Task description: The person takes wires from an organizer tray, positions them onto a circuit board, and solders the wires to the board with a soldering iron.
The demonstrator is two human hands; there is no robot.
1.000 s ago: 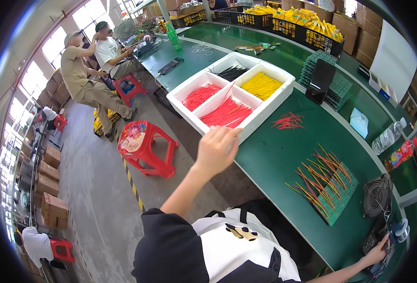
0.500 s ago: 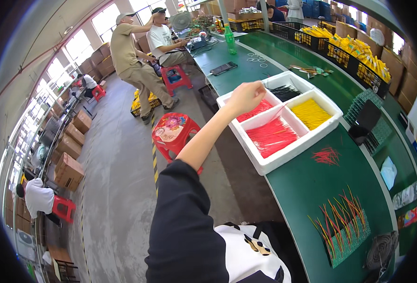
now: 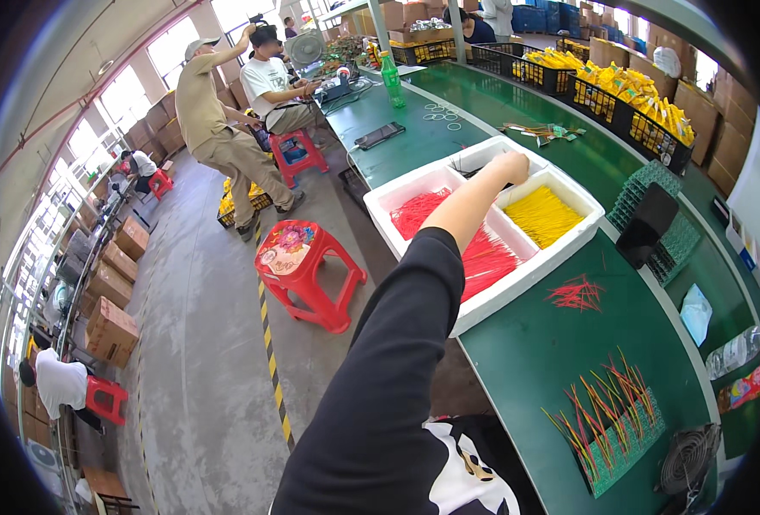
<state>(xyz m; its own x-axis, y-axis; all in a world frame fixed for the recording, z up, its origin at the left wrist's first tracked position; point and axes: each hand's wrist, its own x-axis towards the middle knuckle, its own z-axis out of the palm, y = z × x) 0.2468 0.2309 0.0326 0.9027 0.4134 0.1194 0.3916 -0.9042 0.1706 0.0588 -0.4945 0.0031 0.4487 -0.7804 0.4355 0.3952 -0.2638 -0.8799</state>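
Observation:
My left hand (image 3: 510, 166), in a black sleeve, reaches into the far compartment of a white foam box (image 3: 560, 251). The fingers bend downward and their tips are hidden, so I cannot make out what they hold. Black wires in that compartment are mostly covered by the hand. Red wires (image 3: 419, 211) fill the compartment to the left, and more red wires (image 3: 486, 264) lie in the near one, partly under my forearm. Yellow wires (image 3: 543, 215) fill the right one. Nearer me lies a green circuit board panel (image 3: 625, 442) with red and yellow wires standing up from it. My right hand is out of view.
Loose red wires (image 3: 576, 294) lie on the green table (image 3: 517, 343). A phone (image 3: 379, 136), a green bottle (image 3: 391, 81) and several rings (image 3: 443, 116) are beyond the box. A black fan (image 3: 687, 459) is at the near right. A red stool (image 3: 307, 266) stands left. Two people are farther off.
My left hand has moved right, from above the left red wires to the black wires' compartment. The view has shifted somewhat, and the person in tan leans over more.

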